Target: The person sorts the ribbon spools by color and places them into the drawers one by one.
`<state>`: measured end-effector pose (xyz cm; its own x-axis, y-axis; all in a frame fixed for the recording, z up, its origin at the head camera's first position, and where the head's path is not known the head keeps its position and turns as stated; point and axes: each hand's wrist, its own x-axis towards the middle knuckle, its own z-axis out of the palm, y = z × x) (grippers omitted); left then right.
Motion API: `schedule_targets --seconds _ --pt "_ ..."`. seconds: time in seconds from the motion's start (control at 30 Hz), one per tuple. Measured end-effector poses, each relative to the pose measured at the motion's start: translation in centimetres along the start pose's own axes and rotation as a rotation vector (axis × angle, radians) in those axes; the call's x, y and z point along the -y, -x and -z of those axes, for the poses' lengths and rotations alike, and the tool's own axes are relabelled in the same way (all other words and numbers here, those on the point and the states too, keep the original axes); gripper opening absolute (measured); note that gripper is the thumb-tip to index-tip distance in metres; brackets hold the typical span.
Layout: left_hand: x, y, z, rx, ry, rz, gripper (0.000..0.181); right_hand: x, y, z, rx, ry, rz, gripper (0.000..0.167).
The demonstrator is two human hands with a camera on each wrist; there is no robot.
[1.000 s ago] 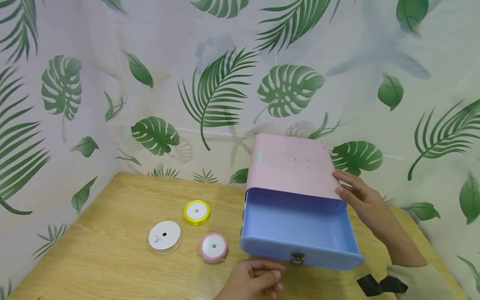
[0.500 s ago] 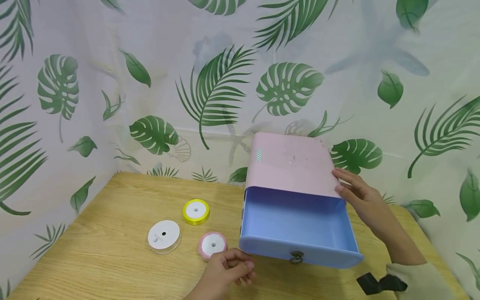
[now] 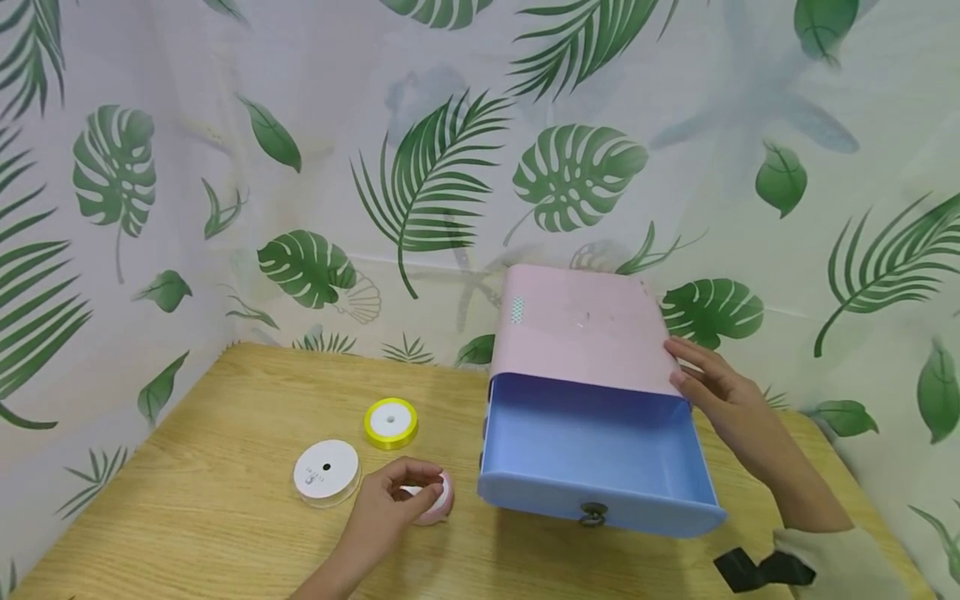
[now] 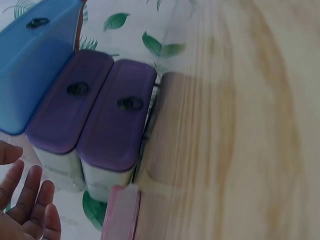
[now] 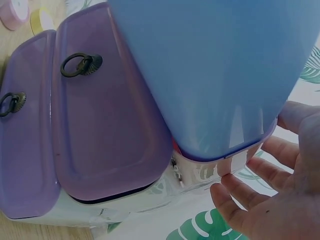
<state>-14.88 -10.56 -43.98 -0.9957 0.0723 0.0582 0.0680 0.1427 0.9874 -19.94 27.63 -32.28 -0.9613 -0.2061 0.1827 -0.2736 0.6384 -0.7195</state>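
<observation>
In the head view the left hand (image 3: 378,508) is over the pink-edged ribbon spool (image 3: 444,500), fingers loosely bent and partly covering it; contact cannot be told. The left wrist view shows that hand (image 4: 27,205) with fingers spread, beside the spool's pink edge (image 4: 121,212). The right hand (image 3: 731,408) rests with its fingertips on the right side of the pink cabinet (image 3: 585,329), whose blue top drawer (image 3: 600,504) is pulled out and bare inside. From the right wrist, the right hand (image 5: 275,185) touches the cabinet's side by the blue drawer (image 5: 215,75).
A yellow ribbon spool (image 3: 392,423) and a white spool (image 3: 327,473) lie on the wooden table (image 3: 187,500), left of the cabinet. Two purple drawers (image 5: 110,110) sit closed under the blue one. A leaf-patterned cloth (image 3: 315,150) hangs behind.
The left hand has moved leftward from in front of the blue drawer to the pink-edged spool. The right hand has stayed at the cabinet's side, and the drawer has not moved.
</observation>
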Motion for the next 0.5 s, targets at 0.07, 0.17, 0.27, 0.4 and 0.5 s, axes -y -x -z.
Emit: schedule_targets --seconds 0.07,0.17,0.27,0.4,0.5 --pt "0.3 -0.4 0.4 -0.013 -0.054 0.003 0.02 0.0 0.0 0.0 0.0 -0.007 0.001 0.052" --pt "0.7 -0.8 0.9 -0.011 -0.13 -0.004 0.022 0.0 0.0 -0.1 -0.002 -0.008 -0.002 0.052" --pt "1.1 -1.1 1.3 0.011 -0.166 -0.007 0.026 -0.1 0.0 -0.1 -0.006 -0.013 -0.003 0.052" --pt "1.4 -1.3 1.8 0.045 -0.222 -0.034 0.035 -0.3 0.0 -0.1 -0.011 -0.036 0.004 0.052" --pt "1.6 -1.3 2.0 0.064 -0.289 -0.078 0.042 -0.4 0.1 -0.2 -0.012 -0.044 0.009 0.052"
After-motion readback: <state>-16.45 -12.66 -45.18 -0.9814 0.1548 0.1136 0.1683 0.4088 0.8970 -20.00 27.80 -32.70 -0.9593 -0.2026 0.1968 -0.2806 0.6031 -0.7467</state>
